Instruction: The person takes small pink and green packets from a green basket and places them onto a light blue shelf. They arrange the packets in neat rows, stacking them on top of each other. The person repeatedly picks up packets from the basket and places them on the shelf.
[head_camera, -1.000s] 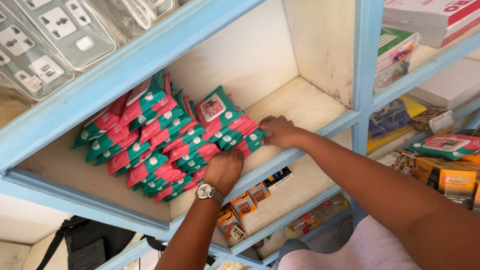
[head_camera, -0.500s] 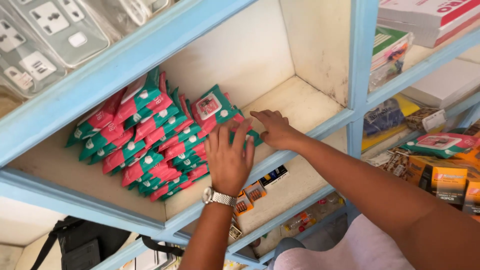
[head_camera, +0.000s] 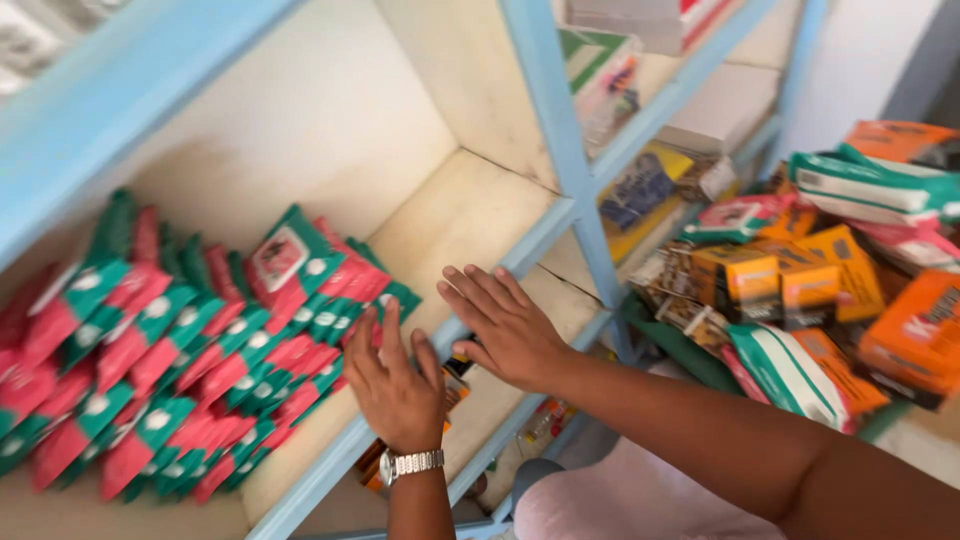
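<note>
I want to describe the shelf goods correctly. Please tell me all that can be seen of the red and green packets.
The red and green packets are many small flat sachets, glossy like plastic film, with white round marks. They lie overlapped in slanted rows on the pale shelf, filling its left part. The left hand rests against their right edge; the right hand hovers just beside them, open. Blur hides finer detail.

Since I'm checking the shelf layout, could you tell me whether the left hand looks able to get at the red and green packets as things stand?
Probably yes: the left hand hovers open at the shelf edge, right beside the red and green packets, with nothing between them.
</note>
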